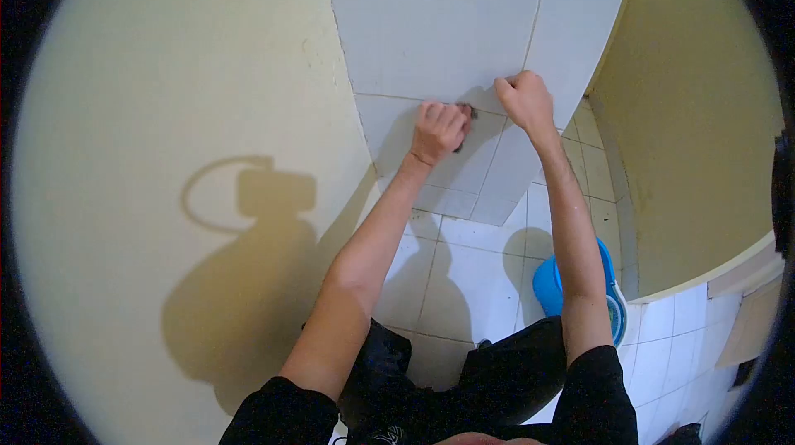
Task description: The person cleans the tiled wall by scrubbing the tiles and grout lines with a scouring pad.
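My left hand (437, 134) is closed round a small dark scrubber (469, 111) with a rough, bristly edge, pressed to the white tiled wall (431, 23). Most of it is hidden under my fingers, so its exact kind cannot be made out. To the right, my right hand (527, 101) is curled into a fist at or just in front of the same tiles. Anything inside that fist is hidden from view.
A blue bucket (546, 286) stands on the white tiled floor (472, 304) beside my right forearm, partly behind it. Yellowish walls rise on the left (166, 72) and right (696, 114). A brown board-like piece (752, 325) is at the far right.
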### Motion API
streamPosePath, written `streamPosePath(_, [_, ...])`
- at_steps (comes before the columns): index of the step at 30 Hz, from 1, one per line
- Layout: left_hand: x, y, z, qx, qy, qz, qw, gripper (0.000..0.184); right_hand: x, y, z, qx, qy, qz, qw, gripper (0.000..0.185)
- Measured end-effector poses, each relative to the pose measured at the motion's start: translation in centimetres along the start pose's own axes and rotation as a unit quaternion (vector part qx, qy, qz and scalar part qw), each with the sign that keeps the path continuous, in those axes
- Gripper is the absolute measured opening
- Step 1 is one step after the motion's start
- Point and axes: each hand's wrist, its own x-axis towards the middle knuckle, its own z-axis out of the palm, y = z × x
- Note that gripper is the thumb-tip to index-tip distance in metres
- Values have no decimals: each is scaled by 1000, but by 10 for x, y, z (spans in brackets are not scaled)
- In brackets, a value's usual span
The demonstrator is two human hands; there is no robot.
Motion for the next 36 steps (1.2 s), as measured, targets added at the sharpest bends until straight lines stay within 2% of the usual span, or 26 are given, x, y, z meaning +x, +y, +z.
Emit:
streamPosePath(2, [-9, 3, 1, -2, -27, 51, 998, 17, 0, 1, -4, 9, -19, 2, 1000, 43])
streamPosePath(3, [21, -13, 25, 13, 15, 65, 998, 18, 30, -3, -16, 5, 10, -28, 1000, 42])
streamPosePath(5, [17, -6, 10, 7, -7, 71, 997, 19, 16, 6, -4, 27, -12, -10, 1000, 42])
streamPosePath(8, [53, 5, -9, 41, 70, -24, 996, 19, 7, 21, 13, 57, 8, -20, 998, 44])
streamPosePath(11, [84, 2, -6, 34, 92, -41, 994, 19, 14, 42, 24, 14, 42, -160, 986, 48])
streamPosePath(13, [75, 4, -3, 25, 88, -29, 995, 18, 11, 38, 20, 47, 39, -152, 986, 51])
streamPosePath(17, [7, 7, 22, -1, 53, 34, 998, 17, 6, 28, 5, 93, -41, -66, 993, 53])
streamPosePath(21, [50, 12, 3, 29, 52, 37, 998, 17, 11, 39, -1, 141, -33, -64, 987, 54])
streamPosePath(24, [91, 17, 0, 41, 102, -46, 993, 19, 17, 48, -5, 175, -11, -71, 982, 54])
streamPosePath(27, [99, 18, 6, 33, 111, -54, 992, 19, 16, 49, -4, 178, -3, -62, 982, 53])
streamPosePath(30, [62, 25, 12, 18, 86, -28, 996, 17, 13, 48, -1, 178, 8, -51, 983, 52])
streamPosePath(32, [24, 27, 25, 5, 43, 29, 999, 15, 17, 54, 0, 176, -7, -54, 983, 53])
streamPosePath(35, [23, 31, 25, 2, 20, 60, 998, 15, 21, 57, 5, 152, 32, -73, 985, 52])
streamPosePath(36, [33, 32, 23, 4, 20, 63, 998, 15, 22, 56, 1, 173, 30, -45, 983, 50])
